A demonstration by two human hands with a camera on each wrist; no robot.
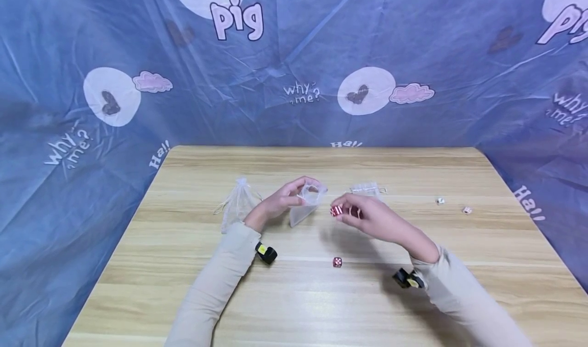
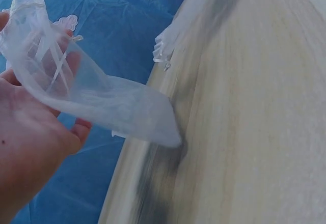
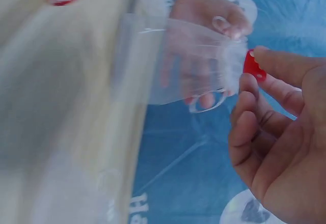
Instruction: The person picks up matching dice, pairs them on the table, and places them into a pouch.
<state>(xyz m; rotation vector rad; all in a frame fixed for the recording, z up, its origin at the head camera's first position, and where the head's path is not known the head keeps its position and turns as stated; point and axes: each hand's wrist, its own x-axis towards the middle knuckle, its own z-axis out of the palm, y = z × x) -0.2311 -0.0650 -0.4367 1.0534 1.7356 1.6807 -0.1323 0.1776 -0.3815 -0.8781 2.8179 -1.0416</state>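
A sheer white drawstring pouch hangs from my left hand, which grips it near its mouth. The mouth gapes, and fingers show through the thin fabric in the left wrist view. My right hand pinches a red die with white pips between thumb and fingertips. In the right wrist view the die is right by the pouch's rim. Another red die lies on the table in front of the hands.
A second sheer pouch lies left of my left hand, and another lies behind my right hand. Two white dice sit on the right side of the wooden table. A blue printed cloth hangs behind and at the sides.
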